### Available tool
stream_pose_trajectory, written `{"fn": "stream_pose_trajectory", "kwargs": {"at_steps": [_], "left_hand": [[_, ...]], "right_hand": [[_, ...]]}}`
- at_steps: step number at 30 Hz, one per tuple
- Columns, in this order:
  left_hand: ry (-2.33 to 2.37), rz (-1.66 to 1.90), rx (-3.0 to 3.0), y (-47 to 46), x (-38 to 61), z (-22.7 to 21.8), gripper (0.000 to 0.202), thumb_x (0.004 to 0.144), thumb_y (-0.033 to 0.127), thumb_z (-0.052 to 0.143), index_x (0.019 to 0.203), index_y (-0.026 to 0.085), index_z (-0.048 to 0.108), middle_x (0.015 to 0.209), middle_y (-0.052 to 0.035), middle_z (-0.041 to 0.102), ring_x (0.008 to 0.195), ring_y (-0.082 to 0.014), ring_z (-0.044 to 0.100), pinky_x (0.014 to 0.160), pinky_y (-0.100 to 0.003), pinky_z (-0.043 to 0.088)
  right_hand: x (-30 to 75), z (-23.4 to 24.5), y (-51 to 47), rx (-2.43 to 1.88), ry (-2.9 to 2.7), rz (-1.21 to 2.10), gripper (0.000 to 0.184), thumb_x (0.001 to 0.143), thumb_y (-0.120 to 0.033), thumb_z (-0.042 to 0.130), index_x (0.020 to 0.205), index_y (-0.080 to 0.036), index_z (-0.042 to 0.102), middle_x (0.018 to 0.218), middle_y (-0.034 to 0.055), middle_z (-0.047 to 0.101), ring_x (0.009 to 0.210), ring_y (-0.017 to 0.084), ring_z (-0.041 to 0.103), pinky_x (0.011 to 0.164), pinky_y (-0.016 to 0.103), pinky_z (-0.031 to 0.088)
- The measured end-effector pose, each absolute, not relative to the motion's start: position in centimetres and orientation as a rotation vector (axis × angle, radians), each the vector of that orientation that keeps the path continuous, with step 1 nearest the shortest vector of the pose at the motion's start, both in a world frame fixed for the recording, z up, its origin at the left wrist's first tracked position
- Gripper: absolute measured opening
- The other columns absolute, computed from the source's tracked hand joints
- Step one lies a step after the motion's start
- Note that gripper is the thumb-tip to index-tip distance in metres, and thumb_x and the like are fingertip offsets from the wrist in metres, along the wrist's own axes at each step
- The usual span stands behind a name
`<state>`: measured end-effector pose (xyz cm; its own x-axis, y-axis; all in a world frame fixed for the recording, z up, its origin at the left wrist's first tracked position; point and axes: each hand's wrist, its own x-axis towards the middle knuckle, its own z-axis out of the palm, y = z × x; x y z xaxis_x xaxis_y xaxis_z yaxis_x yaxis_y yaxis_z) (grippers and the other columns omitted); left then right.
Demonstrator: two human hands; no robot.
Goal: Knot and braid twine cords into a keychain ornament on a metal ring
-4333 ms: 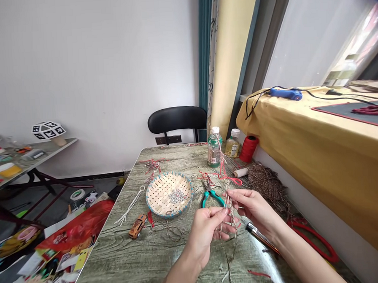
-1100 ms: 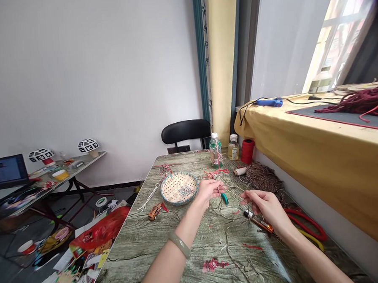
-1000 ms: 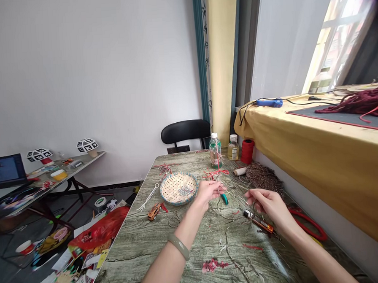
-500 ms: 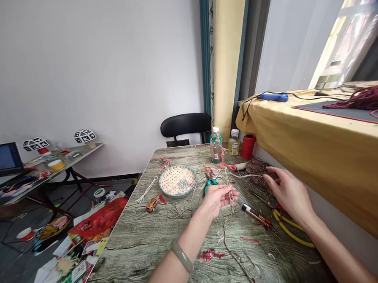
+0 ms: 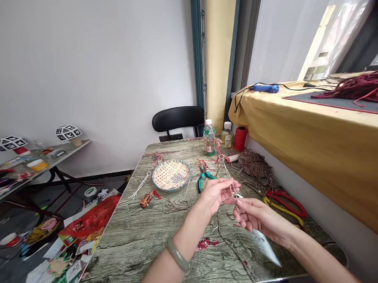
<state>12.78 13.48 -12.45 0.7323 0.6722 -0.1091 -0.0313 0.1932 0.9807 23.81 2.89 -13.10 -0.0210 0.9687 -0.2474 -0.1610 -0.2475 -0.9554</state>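
My left hand (image 5: 217, 195) is raised over the wood-grain table (image 5: 140, 241), its fingers pinched on a small knotted piece of thin tan cords (image 5: 226, 173) with a red strand near its top. Just below and to the right, my right hand (image 5: 253, 216) is closed on the lower ends of the same cords. A green bracelet sits on my left wrist. Teal-handled pliers (image 5: 203, 178) lie on the table just behind my left hand.
A shallow woven basket (image 5: 171, 176) holds several small beads. An orange toy car (image 5: 146, 199) lies left of it. Two bottles (image 5: 209, 137), a red thread spool (image 5: 240, 138), brown cord (image 5: 255, 166) and red and yellow cutters (image 5: 285, 202) line the right side. A black chair stands behind.
My right hand came back from the brown cord pile at the right and closed on the cords below my left hand. My left hand lifted the knotted piece slightly.
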Motion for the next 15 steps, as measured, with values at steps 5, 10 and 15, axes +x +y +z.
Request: {"fn": "stream_pose_trajectory", "kwargs": {"at_steps": [5, 10, 15], "left_hand": [[0.707, 0.640, 1.621, 13.4, 13.0, -12.7, 0.023, 0.085, 0.027, 0.048, 0.090, 0.009, 0.060, 0.093, -0.0096, 0.063, 0.083, -0.0190, 0.059, 0.074, -0.038, 0.048], [0.422, 0.756, 2.070, 12.3, 12.0, -11.4, 0.028, 0.084, 0.019, 0.046, 0.109, 0.021, 0.058, 0.119, -0.0047, 0.056, 0.105, -0.0178, 0.051, 0.095, -0.035, 0.036], [0.099, 0.669, 2.390, 13.1, 11.1, -10.4, 0.017, 0.080, 0.019, 0.053, 0.087, 0.019, 0.068, 0.090, -0.0044, 0.068, 0.086, -0.0166, 0.058, 0.082, -0.032, 0.044]], "right_hand": [[24.6, -11.9, 1.9, -1.413, -1.024, 1.313, 0.035, 0.076, -0.049, 0.054, 0.071, -0.015, 0.061, 0.046, -0.0081, 0.031, 0.041, 0.006, 0.022, 0.039, 0.019, 0.014], [25.0, -10.0, 0.8, -1.529, -1.143, 1.245, 0.041, 0.077, -0.053, 0.049, 0.071, -0.014, 0.059, 0.045, -0.0077, 0.032, 0.042, 0.006, 0.022, 0.040, 0.021, 0.014], [24.4, -9.0, 0.2, -1.621, -1.298, 1.179, 0.044, 0.081, -0.054, 0.041, 0.076, -0.014, 0.059, 0.044, -0.0064, 0.037, 0.041, 0.007, 0.030, 0.040, 0.020, 0.022]]}}
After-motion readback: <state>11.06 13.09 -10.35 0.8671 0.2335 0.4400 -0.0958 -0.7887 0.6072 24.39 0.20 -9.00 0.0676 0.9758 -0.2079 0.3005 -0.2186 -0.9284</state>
